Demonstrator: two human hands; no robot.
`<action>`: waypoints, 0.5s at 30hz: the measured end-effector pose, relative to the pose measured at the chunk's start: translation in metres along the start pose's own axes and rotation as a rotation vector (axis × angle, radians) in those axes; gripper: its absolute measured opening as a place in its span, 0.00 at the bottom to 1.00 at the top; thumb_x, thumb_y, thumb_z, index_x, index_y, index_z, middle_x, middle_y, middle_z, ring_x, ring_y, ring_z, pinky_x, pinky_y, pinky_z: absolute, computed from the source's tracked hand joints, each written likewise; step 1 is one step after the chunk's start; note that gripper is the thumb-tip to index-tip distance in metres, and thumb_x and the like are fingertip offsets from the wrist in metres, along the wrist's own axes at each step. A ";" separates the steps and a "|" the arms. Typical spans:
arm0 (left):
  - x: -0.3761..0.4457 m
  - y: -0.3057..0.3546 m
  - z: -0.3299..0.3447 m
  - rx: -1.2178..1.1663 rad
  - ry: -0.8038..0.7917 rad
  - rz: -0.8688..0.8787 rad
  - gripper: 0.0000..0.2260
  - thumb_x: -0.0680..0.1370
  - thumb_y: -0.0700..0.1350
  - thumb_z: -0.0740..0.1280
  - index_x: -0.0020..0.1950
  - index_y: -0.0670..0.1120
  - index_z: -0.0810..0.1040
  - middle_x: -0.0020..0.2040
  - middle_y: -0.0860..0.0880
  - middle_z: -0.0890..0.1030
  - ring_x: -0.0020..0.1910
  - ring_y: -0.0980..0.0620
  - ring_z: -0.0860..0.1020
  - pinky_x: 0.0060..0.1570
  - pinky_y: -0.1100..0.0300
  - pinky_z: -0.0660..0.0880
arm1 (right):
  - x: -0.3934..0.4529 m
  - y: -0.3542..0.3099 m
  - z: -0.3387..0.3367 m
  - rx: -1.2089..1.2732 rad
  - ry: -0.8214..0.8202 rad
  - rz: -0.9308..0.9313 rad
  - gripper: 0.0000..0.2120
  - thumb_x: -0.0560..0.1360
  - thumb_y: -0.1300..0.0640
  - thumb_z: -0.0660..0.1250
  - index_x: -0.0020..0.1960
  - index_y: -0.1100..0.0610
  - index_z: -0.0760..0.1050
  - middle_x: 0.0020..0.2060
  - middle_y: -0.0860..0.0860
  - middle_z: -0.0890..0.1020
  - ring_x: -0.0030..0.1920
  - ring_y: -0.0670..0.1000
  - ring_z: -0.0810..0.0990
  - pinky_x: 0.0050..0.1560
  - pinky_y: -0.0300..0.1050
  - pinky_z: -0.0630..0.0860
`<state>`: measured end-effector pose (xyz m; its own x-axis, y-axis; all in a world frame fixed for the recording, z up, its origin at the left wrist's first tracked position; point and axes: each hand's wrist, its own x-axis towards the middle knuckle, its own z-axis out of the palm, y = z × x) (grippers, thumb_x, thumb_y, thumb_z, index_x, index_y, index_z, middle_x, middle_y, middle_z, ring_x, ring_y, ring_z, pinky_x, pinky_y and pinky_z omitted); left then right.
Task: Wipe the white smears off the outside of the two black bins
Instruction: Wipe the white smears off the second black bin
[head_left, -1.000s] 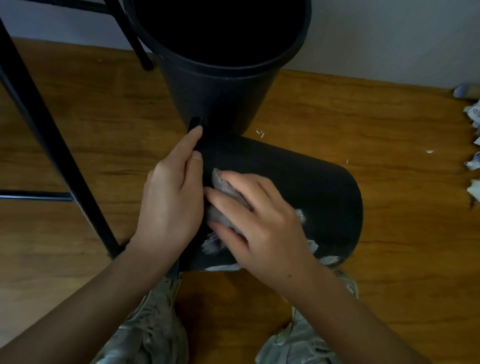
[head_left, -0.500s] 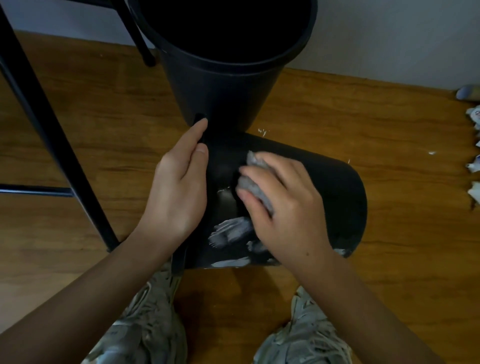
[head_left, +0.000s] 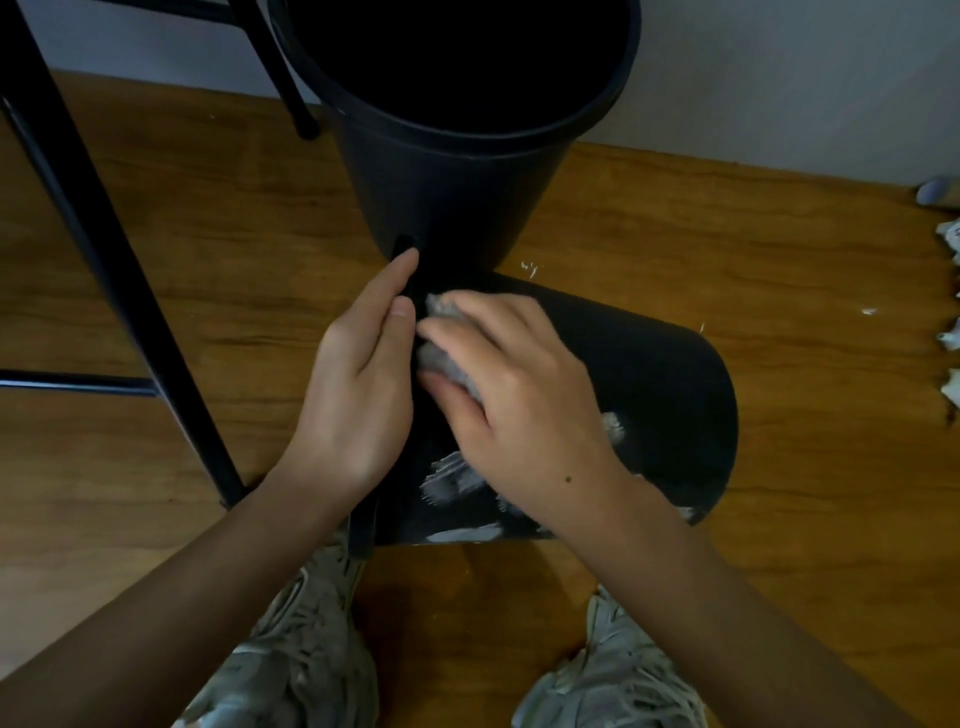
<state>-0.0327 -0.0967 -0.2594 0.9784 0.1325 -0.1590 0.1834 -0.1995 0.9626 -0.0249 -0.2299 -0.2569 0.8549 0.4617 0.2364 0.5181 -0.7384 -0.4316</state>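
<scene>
A black bin (head_left: 665, 384) lies on its side on the wooden floor, with white smears (head_left: 452, 480) near its close edge. My right hand (head_left: 519, 395) presses a crumpled grey cloth (head_left: 441, 358) against the bin's upper left part, fingers curled over it. My left hand (head_left: 358, 384) rests with straight fingers on the bin's left edge. A second black bin (head_left: 447, 182) stands upright just behind, its mouth open toward me.
Black metal furniture legs (head_left: 109, 260) slant across the left. Crumpled white paper scraps (head_left: 950, 322) lie at the right edge. A grey wall runs along the back. My two pale shoes (head_left: 306, 639) stand at the bottom, close to the lying bin.
My right hand has slid the cloth left and up along the bin, close to my left hand. The smears near the close edge show again. My left hand stays in place.
</scene>
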 end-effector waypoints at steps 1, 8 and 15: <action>-0.001 -0.001 0.000 -0.005 -0.002 0.001 0.18 0.84 0.43 0.52 0.75 0.47 0.64 0.67 0.56 0.73 0.65 0.67 0.70 0.66 0.66 0.66 | -0.006 0.000 0.000 0.015 -0.004 -0.040 0.15 0.76 0.55 0.63 0.59 0.60 0.79 0.59 0.56 0.79 0.61 0.54 0.74 0.59 0.42 0.71; -0.003 -0.003 0.001 0.021 0.008 0.034 0.18 0.84 0.43 0.51 0.74 0.46 0.64 0.68 0.53 0.72 0.66 0.63 0.70 0.66 0.64 0.67 | 0.001 0.002 -0.002 0.018 -0.011 0.008 0.16 0.76 0.52 0.63 0.59 0.58 0.79 0.58 0.54 0.80 0.59 0.53 0.74 0.55 0.41 0.71; -0.011 -0.005 0.000 -0.018 0.021 0.030 0.18 0.84 0.44 0.51 0.74 0.46 0.65 0.66 0.54 0.74 0.66 0.62 0.71 0.68 0.56 0.68 | -0.012 -0.007 0.000 0.045 -0.009 -0.069 0.13 0.76 0.55 0.63 0.56 0.59 0.79 0.57 0.55 0.80 0.58 0.54 0.73 0.57 0.41 0.69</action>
<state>-0.0448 -0.0968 -0.2627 0.9811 0.1474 -0.1257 0.1524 -0.1866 0.9705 -0.0390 -0.2299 -0.2566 0.8171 0.5152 0.2587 0.5737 -0.6822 -0.4533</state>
